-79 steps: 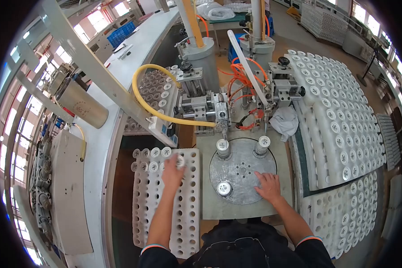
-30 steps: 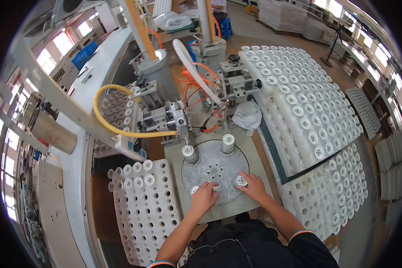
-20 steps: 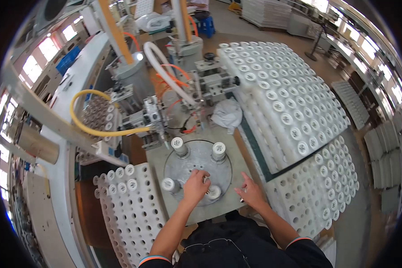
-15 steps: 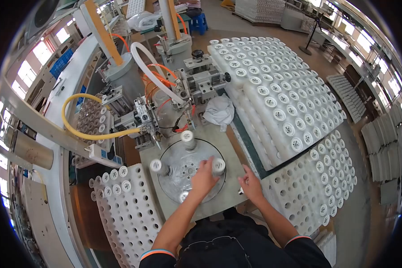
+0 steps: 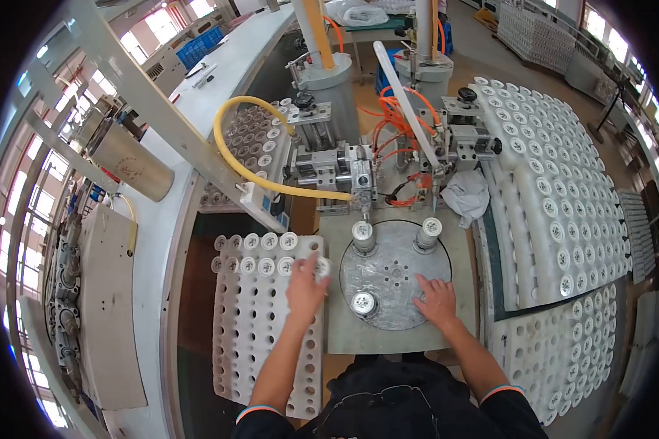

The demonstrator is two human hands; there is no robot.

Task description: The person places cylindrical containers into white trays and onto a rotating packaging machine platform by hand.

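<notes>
My left hand (image 5: 306, 289) is over the left white foam tray (image 5: 252, 322), its fingers closed on a white round part (image 5: 321, 268) near the tray's upper right corner. My right hand (image 5: 438, 301) reaches over the right side of the round metal turntable (image 5: 395, 252), fingers apart; nothing shows in them, and the plate under the palm is hidden. Three white-topped parts stand upright on the turntable: one at the back left (image 5: 362, 233), one at the back right (image 5: 430, 228) and one at the front left (image 5: 363, 303).
Behind the turntable are metal dispensing fixtures (image 5: 329, 164) with a yellow hose (image 5: 223, 157) and orange tubes. A crumpled white cloth (image 5: 466, 197) lies right of them. Stacked foam trays full of round parts (image 5: 556, 190) stand at the right, with a partly filled tray (image 5: 534, 351) in front.
The view has swung left. My left hand has moved from the turntable to the left tray with a part in it. My right hand has moved from beside the turntable to over it.
</notes>
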